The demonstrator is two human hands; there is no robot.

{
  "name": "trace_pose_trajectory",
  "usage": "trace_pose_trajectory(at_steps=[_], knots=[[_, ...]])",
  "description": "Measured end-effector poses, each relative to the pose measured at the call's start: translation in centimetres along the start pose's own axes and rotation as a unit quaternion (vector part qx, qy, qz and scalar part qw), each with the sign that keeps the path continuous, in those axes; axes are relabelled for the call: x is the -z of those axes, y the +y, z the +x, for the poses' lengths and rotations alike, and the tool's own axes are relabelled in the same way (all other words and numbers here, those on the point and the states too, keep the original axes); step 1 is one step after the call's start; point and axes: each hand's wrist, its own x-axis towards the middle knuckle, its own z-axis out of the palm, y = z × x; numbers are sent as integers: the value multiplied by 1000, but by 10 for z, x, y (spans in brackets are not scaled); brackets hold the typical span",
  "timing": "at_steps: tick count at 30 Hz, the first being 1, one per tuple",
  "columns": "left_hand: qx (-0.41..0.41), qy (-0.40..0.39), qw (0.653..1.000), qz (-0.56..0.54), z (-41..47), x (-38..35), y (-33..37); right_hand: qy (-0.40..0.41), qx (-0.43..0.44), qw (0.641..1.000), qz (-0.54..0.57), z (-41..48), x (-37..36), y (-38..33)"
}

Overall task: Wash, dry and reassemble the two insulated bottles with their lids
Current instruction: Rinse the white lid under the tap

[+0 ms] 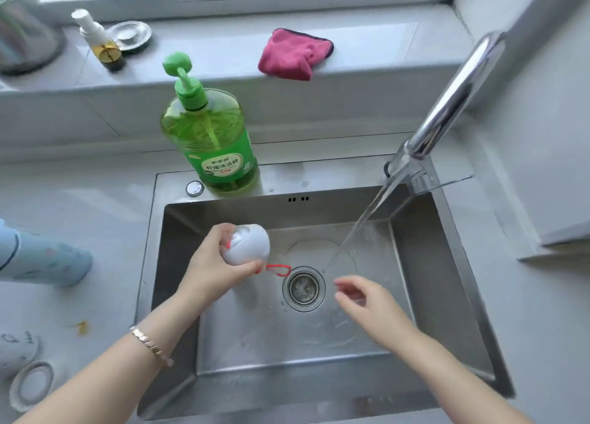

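My left hand point(213, 264) grips a round white bottle lid point(250, 244) over the left part of the steel sink point(424, 264); a red strap loop point(279, 269) hangs from the lid. My right hand point(360, 299) is held over the sink to the right of the drain point(303, 288), fingers loosely spread and empty, just below the running water stream point(360, 222). A light blue insulated bottle point(41, 259) lies on the counter at the left. A white patterned bottle point(16, 350) lies at the lower left edge, partly out of view.
The chrome tap point(453, 94) runs from the right. A green dish soap pump bottle point(210, 130) stands behind the sink. On the sill lie a pink cloth point(295, 55), a small spray bottle point(97, 39) and a metal strainer point(131, 35). A round ring point(30, 385) sits at lower left.
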Motion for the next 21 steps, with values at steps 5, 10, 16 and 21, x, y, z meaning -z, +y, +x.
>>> trace_pose_trajectory(at_steps=[5, 10, 16, 21], knots=[[-35, -111, 988, -105, -9, -58, 68, 4, -86, 948, 308, 32, 33, -34], [-74, -192, 966, -156, 5, -92, 110, -25, -86, 925, 369, 47, 61, -38], [-101, -251, 945, -182, 10, -105, 122, 50, -29, 948, 314, 46, 77, -29], [-69, -133, 970, -192, -11, -119, 144, 149, 73, 952, 257, 40, 65, -26]])
